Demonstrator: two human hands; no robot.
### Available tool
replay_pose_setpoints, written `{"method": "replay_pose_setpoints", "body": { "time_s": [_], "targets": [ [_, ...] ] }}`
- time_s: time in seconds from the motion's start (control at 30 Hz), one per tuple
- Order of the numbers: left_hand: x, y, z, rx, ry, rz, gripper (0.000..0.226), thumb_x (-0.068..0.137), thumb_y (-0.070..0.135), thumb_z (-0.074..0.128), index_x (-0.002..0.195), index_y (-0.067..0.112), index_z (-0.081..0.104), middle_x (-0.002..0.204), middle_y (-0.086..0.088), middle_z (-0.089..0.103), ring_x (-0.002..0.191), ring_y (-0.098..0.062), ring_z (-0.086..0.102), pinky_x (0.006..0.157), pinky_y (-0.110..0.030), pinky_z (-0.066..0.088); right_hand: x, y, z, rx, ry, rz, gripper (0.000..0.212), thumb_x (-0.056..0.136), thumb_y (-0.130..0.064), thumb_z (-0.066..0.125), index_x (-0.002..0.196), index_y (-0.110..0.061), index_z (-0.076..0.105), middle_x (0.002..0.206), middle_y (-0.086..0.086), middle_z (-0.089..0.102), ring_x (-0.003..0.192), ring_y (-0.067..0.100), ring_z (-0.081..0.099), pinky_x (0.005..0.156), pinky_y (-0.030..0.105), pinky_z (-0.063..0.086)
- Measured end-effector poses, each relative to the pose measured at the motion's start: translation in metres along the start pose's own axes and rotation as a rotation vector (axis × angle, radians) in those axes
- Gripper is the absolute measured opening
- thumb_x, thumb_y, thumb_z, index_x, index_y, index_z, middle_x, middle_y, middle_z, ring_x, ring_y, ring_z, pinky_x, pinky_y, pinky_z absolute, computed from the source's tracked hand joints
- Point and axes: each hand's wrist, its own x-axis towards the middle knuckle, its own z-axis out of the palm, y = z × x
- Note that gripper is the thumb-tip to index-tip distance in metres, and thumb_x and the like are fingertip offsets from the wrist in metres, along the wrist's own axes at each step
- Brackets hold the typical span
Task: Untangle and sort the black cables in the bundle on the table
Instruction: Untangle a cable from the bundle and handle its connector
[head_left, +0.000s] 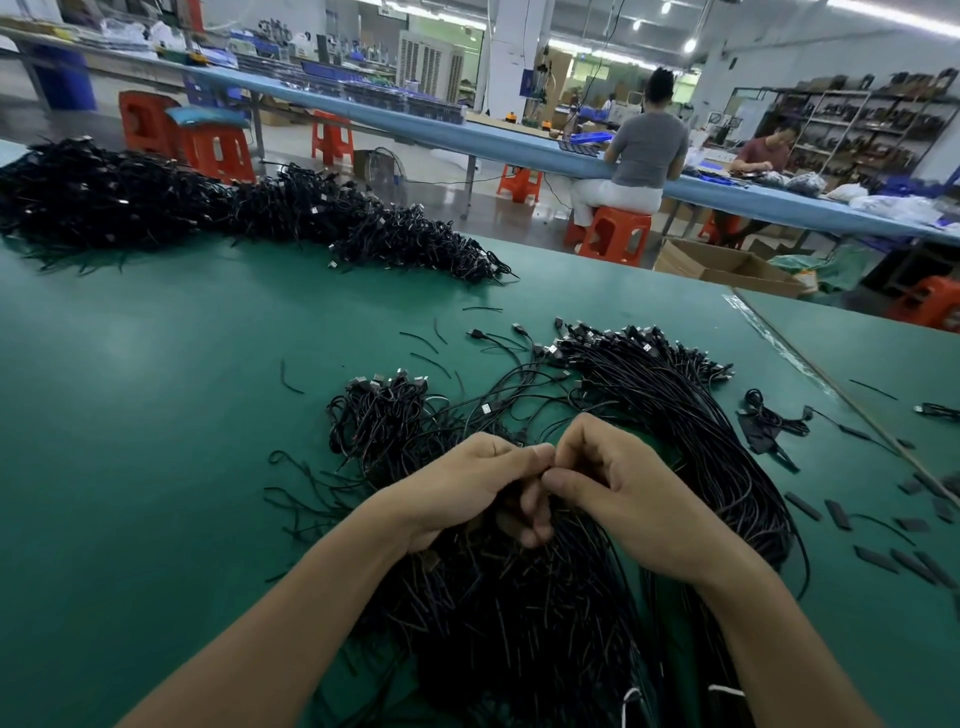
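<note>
Under left hand (462, 491), right hand (631, 499), cable bundle (519, 629), fingers (571, 486) pinching it

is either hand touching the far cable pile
No, the left hand and right hand pinch at the near bundle, well short of the far pile.

We are working both hands over the bundle of black cables (519, 623) lying near us on the green table (156, 415). Our left hand (467, 488) and right hand (623, 499) are meeting fingertip to fingertip, pinching strands of it. A straighter sheaf of cables (675, 395) is fanning out to the right. A large heap of cables (208, 208) is sitting far left. Short black pieces (831, 514) are lying scattered at the right.
</note>
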Motion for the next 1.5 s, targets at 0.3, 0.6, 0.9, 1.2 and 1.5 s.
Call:
{"method": "replay_pose_setpoints", "body": {
  "time_s": [0.3, 0.6, 0.9, 1.2, 1.5],
  "targets": [
    [0.007, -0.001, 0.004, -0.179, -0.017, -0.074, 0.050, 0.098, 0.041, 0.026, 0.084, 0.020, 0.069, 0.085, -0.018, 0.072, 0.074, -0.028, 0.070, 0.062, -0.036, 0.058, 0.007, -0.007, 0.018, -0.190, 0.210, -0.119, 0.022, 0.091, -0.007, 0.067, 0.080, -0.022, 0.054, 0.076, -0.013, 0.061, 0.064, 0.005, 0.056, 0.057, 0.015, 0.042],
    [0.013, -0.021, -0.002, 0.061, 0.269, 0.006, 0.066, 0.099, 0.064, 0.029, 0.052, 0.022, 0.048, 0.042, 0.009, 0.037, 0.032, -0.008, 0.025, 0.035, -0.017, 0.021, 0.000, 0.012, 0.005, -0.288, 0.262, 0.181, 0.022, 0.083, -0.042, 0.076, 0.086, -0.028, 0.059, 0.080, -0.007, 0.068, 0.075, 0.004, 0.065, 0.071, 0.023, 0.055],
    [0.023, -0.032, -0.005, -0.158, 0.491, 0.000, 0.065, 0.098, 0.068, 0.020, 0.050, 0.027, 0.031, 0.049, 0.009, 0.025, 0.040, -0.010, 0.015, 0.035, -0.020, 0.017, -0.006, 0.038, 0.032, -0.547, -0.092, 0.588, 0.024, 0.088, -0.042, 0.069, 0.074, -0.023, 0.066, 0.079, 0.001, 0.064, 0.070, 0.018, 0.061, 0.064, 0.029, 0.050],
    [0.020, -0.026, -0.004, -0.133, 0.494, 0.083, 0.067, 0.101, 0.055, 0.039, 0.048, 0.020, 0.059, 0.042, 0.006, 0.032, 0.035, -0.010, 0.021, 0.035, -0.020, 0.019, -0.008, 0.027, 0.017, -0.539, -0.007, 0.541, 0.021, 0.095, -0.027, 0.059, 0.080, -0.020, 0.071, 0.080, -0.002, 0.067, 0.070, 0.018, 0.063, 0.062, 0.032, 0.052],
    [0.018, -0.023, 0.000, -0.030, 0.576, 0.237, 0.065, 0.103, 0.042, 0.045, 0.047, 0.011, 0.056, 0.036, 0.011, 0.044, 0.032, 0.000, 0.037, 0.045, -0.015, 0.031, -0.017, 0.010, -0.004, -0.466, -0.077, 0.514, 0.013, 0.092, -0.014, 0.066, 0.085, -0.021, 0.074, 0.074, -0.001, 0.072, 0.070, 0.019, 0.070, 0.064, 0.026, 0.058]
  ]
}}
